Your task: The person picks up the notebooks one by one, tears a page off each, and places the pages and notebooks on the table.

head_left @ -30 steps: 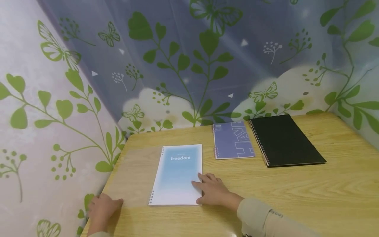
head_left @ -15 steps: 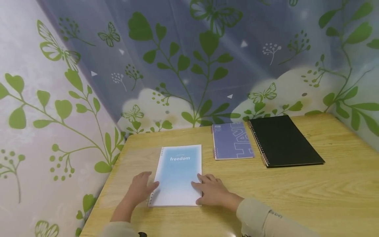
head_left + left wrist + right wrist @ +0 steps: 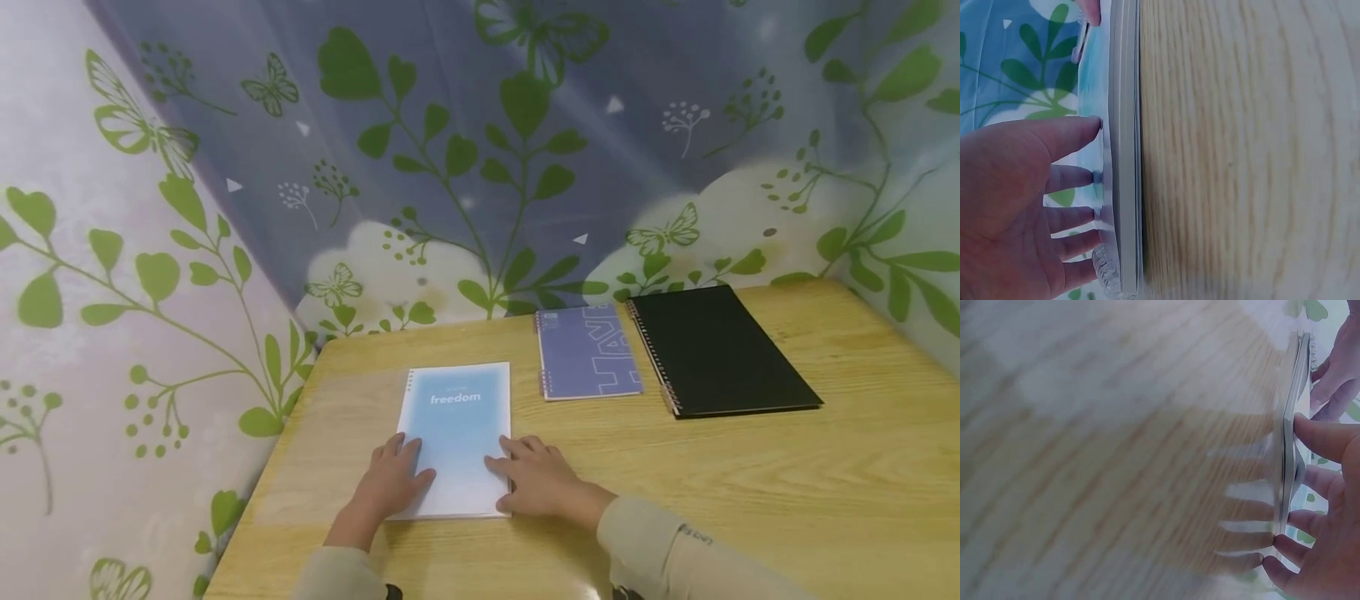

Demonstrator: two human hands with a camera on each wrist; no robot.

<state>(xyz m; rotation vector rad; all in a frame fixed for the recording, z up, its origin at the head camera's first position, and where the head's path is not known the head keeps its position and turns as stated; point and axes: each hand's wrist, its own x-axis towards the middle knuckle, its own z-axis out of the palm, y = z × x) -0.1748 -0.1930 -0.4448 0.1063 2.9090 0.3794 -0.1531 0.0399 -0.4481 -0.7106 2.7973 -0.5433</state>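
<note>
A spiral notebook (image 3: pixel 456 467) with a blue-and-white cover marked "freedom" lies shut on the wooden table, its coil along the left side. My left hand (image 3: pixel 388 479) presses its fingertips on the cover near the coil; in the left wrist view the straight fingers (image 3: pixel 1072 181) and thumb touch the cover. At the right edge of the notebook is my right hand (image 3: pixel 542 479), fingers spread, thumb at the lower right corner. The right wrist view shows this thumb (image 3: pixel 1322 434) against the page edge, the cover slightly bowed there, and the little finger low by the tabletop.
A smaller purple spiral notebook (image 3: pixel 588 354) lies farther back, right of the blue one. Beside it is a large black spiral notebook (image 3: pixel 723 354). The wooden table (image 3: pixel 750 500) meets a leaf-and-butterfly patterned curtain (image 3: pixel 450 167) at the back and left.
My left hand has come from the table's left edge over to the left side of the blue notebook and now rests on its cover. The right hand has stayed at the right edge.
</note>
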